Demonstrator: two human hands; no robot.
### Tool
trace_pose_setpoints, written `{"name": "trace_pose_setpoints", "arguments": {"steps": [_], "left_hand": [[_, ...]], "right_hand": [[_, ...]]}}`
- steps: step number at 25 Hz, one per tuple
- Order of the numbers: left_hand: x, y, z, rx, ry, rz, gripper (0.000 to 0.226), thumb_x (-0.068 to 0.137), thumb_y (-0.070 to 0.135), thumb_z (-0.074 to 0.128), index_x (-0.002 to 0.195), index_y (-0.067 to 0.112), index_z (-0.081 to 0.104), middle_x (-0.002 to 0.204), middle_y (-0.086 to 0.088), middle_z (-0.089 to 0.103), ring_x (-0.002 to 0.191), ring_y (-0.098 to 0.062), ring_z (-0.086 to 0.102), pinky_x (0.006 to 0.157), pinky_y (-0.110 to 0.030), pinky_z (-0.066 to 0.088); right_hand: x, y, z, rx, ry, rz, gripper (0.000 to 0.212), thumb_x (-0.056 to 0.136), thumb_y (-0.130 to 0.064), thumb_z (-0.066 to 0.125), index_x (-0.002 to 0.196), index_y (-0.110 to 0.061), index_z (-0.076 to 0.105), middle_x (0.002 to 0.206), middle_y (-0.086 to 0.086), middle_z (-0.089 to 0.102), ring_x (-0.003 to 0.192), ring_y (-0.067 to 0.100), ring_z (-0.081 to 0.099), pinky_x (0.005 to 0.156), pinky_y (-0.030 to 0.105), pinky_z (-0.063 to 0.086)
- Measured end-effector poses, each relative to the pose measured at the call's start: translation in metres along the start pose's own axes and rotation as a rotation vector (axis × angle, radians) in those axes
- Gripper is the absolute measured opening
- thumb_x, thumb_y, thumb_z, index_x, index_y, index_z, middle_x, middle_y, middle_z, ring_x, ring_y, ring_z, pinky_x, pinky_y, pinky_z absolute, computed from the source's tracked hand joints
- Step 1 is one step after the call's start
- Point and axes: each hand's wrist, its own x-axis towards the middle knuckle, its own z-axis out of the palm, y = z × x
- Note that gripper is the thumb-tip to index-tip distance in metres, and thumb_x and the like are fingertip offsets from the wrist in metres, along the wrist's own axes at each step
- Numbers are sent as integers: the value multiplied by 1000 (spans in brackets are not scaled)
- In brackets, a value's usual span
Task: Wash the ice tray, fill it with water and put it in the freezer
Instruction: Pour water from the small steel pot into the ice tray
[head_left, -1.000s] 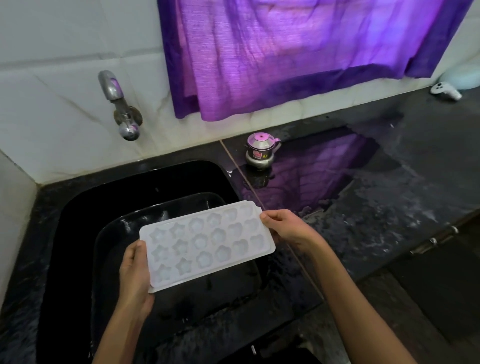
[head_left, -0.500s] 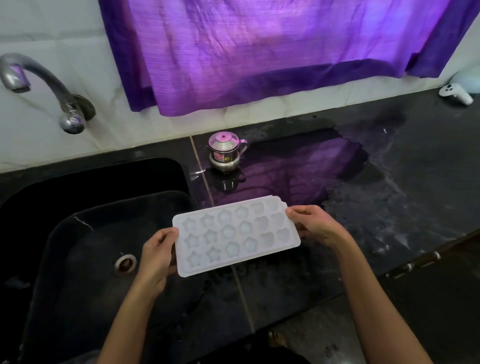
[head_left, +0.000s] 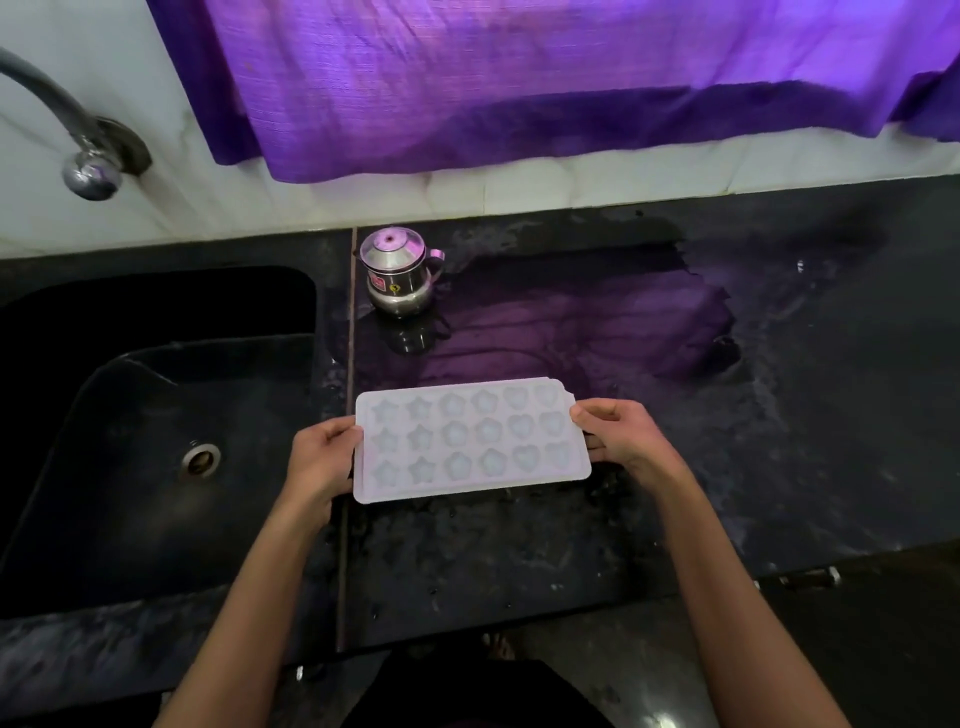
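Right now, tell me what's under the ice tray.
Wet black counter lies below the ice tray, held by the left hand and right hand. The patch directly beneath is covered.

Ice tray (head_left: 471, 439) right of sink (head_left: 156, 467), before pot (head_left: 399, 273)

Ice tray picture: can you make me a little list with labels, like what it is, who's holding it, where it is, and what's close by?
thing: white ice tray, star, flower and heart cups
held by: left hand and right hand, one at each short end
where: over the dark counter, right of the sink
behind it: small steel pot
tap: no water seen
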Motion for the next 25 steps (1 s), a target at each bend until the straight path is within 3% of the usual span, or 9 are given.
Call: {"name": "trace_pose_setpoints", "arguments": {"steps": [7,15,20,25], "left_hand": [[3,-5,6,7,54,-16,16,94,7,53,105,7,65,98,-13,68,88,-28,66,58,-33,52],[6,-10,-3,-29,42,-42,10,92,12,59,100,13,64,89,0,69,75,-13,68,48,-25,53],[14,-1,-23,-81,73,-72,13,90,14,63,103,11,63,95,-4,70,81,-17,68,57,-31,54],[29,27,-29,-116,65,23,21,91,12,61,112,10,61,93,-1,69,78,-16,68,59,-30,53]], "right_hand": [[5,5,-4,-12,10,-20,15,92,-16,60,102,-9,69,84,0,72,68,11,71,56,24,56],[-3,1,-3,-31,29,3,22,91,-16,61,108,-3,66,99,11,71,77,17,70,58,21,56],[-14,-17,-12,-23,84,89,19,92,-13,59,108,-3,60,100,16,66,75,21,65,62,21,58],[-10,-49,-10,-21,41,-8,17,94,-16,57,109,-8,59,95,9,68,76,15,67,62,18,58]]}}
